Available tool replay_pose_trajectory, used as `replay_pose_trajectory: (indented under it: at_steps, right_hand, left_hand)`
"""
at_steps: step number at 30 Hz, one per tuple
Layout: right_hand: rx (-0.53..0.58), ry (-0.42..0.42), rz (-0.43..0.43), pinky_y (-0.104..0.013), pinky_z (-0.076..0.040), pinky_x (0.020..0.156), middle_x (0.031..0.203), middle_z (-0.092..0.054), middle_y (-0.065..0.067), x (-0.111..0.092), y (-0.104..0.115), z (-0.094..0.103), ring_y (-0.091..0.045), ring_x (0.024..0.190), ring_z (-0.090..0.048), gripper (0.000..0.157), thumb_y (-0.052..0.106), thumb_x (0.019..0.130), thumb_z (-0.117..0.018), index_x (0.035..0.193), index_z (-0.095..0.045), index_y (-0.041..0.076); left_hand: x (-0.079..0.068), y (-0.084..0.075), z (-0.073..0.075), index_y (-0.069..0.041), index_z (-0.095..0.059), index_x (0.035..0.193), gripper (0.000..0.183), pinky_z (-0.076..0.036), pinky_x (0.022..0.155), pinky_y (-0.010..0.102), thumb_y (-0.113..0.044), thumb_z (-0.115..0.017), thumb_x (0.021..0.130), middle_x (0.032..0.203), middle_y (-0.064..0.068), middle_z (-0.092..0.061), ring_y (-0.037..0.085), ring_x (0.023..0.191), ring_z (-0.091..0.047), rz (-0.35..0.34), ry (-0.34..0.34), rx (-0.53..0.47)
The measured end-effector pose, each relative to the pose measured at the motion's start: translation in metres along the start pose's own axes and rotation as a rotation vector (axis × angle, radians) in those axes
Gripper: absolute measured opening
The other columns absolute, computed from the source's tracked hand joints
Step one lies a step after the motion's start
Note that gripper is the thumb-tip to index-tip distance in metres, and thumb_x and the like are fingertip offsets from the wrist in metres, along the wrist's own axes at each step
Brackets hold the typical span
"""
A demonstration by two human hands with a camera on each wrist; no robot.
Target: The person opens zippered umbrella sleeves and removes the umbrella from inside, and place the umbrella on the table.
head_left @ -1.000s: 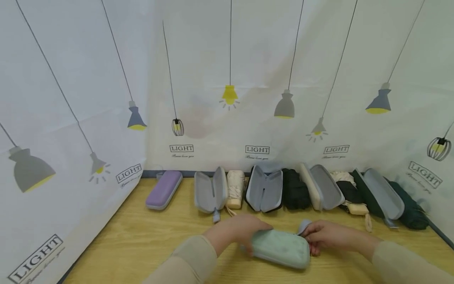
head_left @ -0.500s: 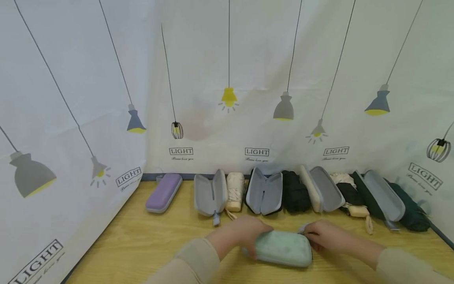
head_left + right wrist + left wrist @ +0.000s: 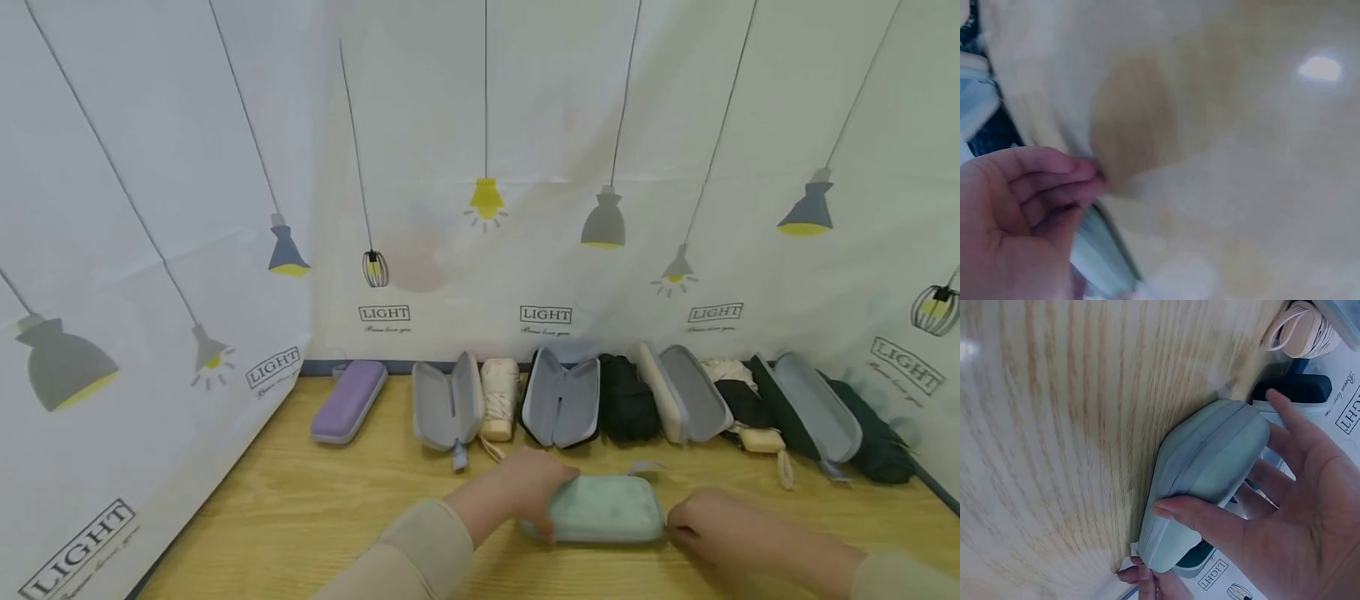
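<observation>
A mint green zip case [image 3: 609,510], closed in shape, lies on the wooden table in front of me. My left hand [image 3: 522,490] grips its left end, thumb on the near side; the left wrist view shows the thumb across the zip seam [image 3: 1200,447]. At the case's right end my right hand [image 3: 722,527] has its fingers curled and tips pinched at the zip line. The zipper pull there is mostly covered by those fingers, which also show as right fingers [image 3: 1144,573] in the left wrist view. A grey-blue strap [image 3: 647,467] sticks out behind the case.
Along the back wall stand a purple case [image 3: 348,402], opened cases with grey linings [image 3: 558,400], and folded umbrellas: cream [image 3: 498,398], black [image 3: 628,400] and dark green [image 3: 873,437]. A cream case [image 3: 686,396] stands open among them. Printed cloth walls [image 3: 450,167] border the table.
My right hand has moved from the case's far right corner, by the strap, around toward the near right corner. The case has turned slightly; my left hand keeps its grip.
</observation>
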State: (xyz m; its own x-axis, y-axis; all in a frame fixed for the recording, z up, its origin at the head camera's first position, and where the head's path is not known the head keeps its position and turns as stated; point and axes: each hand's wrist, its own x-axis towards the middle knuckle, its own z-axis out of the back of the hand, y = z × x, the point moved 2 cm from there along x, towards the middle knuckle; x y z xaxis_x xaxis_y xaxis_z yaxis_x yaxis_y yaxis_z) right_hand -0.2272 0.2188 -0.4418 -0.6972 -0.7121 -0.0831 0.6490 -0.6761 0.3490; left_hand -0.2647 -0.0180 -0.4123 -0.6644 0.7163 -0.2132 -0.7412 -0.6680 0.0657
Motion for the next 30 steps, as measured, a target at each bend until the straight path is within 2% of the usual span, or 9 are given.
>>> replay_pose_trajectory:
  at_steps: [2,6,10,14,19,23,28,30]
  right_hand:
    - [0.038,0.023,-0.022,-0.02,-0.031,0.049,0.055,-0.036,0.017,-0.001,0.009,-0.003,0.001,0.049,-0.03,0.025,0.014,0.086,-0.057,0.063,-0.051,0.022]
    - [0.04,0.033,-0.063,-0.022,-0.032,0.048,0.054,-0.038,0.016,0.003,0.03,-0.007,0.0,0.048,-0.034,0.026,0.017,0.087,-0.056,0.062,-0.052,0.022]
    - [0.01,0.025,-0.06,-0.023,-0.035,0.048,0.054,-0.041,0.016,0.013,0.049,-0.01,0.0,0.048,-0.04,0.024,0.017,0.086,-0.057,0.063,-0.055,0.023]
    - [-0.012,0.021,-0.007,-0.022,-0.037,0.048,0.056,-0.044,0.016,0.026,0.065,-0.013,0.0,0.049,-0.043,0.022,0.017,0.086,-0.058,0.064,-0.056,0.022]
    - [-0.063,-0.002,0.047,-0.023,-0.04,0.049,0.058,-0.049,0.016,0.038,0.075,-0.016,-0.001,0.052,-0.047,0.02,0.018,0.084,-0.061,0.064,-0.057,0.021]
    - [-0.035,0.019,0.06,-0.022,-0.041,0.051,0.061,-0.052,0.017,0.037,0.076,-0.016,0.002,0.054,-0.048,0.017,0.018,0.084,-0.061,0.067,-0.061,0.021]
    - [0.021,0.039,0.105,-0.018,-0.04,0.053,0.065,-0.053,0.02,0.033,0.077,-0.016,0.005,0.057,-0.047,0.015,0.018,0.086,-0.059,0.073,-0.063,0.023]
    - [0.029,0.039,0.122,-0.017,-0.041,0.054,0.067,-0.053,0.02,0.03,0.076,-0.015,0.006,0.058,-0.047,0.014,0.018,0.086,-0.059,0.074,-0.063,0.023]
  left_hand:
    - [-0.002,0.0,0.001,-0.024,-0.05,0.128,0.085,-0.041,0.084,0.033,-0.048,-0.082,0.053,0.113,-0.01,-0.058,0.009,0.101,-0.053,0.021,-0.011,0.002]
    - [-0.005,0.001,0.001,-0.023,-0.049,0.128,0.086,-0.04,0.087,0.036,-0.048,-0.082,0.053,0.115,-0.01,-0.057,0.011,0.103,-0.053,0.039,-0.003,-0.004]
    - [-0.005,-0.004,-0.003,-0.022,-0.051,0.125,0.084,-0.042,0.082,0.032,-0.051,-0.081,0.053,0.109,-0.008,-0.059,0.01,0.097,-0.054,0.053,-0.027,-0.014]
    - [-0.006,-0.012,-0.006,-0.019,-0.051,0.125,0.084,-0.044,0.075,0.027,-0.055,-0.078,0.055,0.105,-0.007,-0.061,0.009,0.091,-0.056,0.064,-0.05,-0.025]
    - [-0.01,-0.016,-0.007,-0.019,-0.044,0.133,0.089,-0.043,0.081,0.027,-0.056,-0.075,0.059,0.112,-0.006,-0.059,0.01,0.097,-0.055,0.031,-0.069,-0.049]
    - [-0.017,-0.014,-0.01,-0.024,-0.036,0.137,0.093,-0.041,0.085,0.028,-0.059,-0.073,0.059,0.12,-0.006,-0.054,0.012,0.103,-0.053,-0.012,-0.044,-0.047]
    - [-0.026,-0.014,-0.01,-0.026,-0.029,0.14,0.095,-0.046,0.072,0.027,-0.069,-0.063,0.062,0.123,-0.004,-0.052,0.012,0.093,-0.057,-0.053,0.033,0.041]
    - [-0.028,-0.015,-0.009,-0.029,-0.025,0.142,0.096,-0.046,0.071,0.028,-0.07,-0.06,0.063,0.131,-0.002,-0.045,0.014,0.096,-0.055,-0.083,0.058,0.08]
